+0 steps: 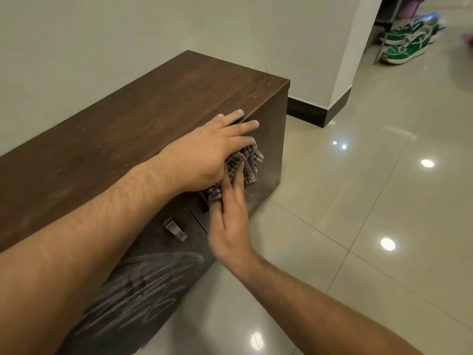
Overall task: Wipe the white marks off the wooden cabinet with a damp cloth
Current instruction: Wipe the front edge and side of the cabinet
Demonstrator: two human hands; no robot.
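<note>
A dark wooden cabinet (143, 116) stands low against the wall. White chalk scribbles (143, 285) cover its near front door. A checked cloth (247, 162) lies against the far front door, just under the top edge. My left hand (212, 149) rests over that front top edge with straight fingers, and its lower fingers lie on the cloth. My right hand (230, 221) reaches up from below and presses flat, straight fingers on the cloth's lower part. Part of the cloth is hidden behind both hands. A faint pale smear shows on the door below the cloth.
A metal handle (176, 230) sticks out of the front between the two doors. Glossy pale floor tiles (358, 201) run to the right. A wall corner with dark skirting (307, 111) stands behind the cabinet's far end. Green shoes (404, 44) lie at the top right.
</note>
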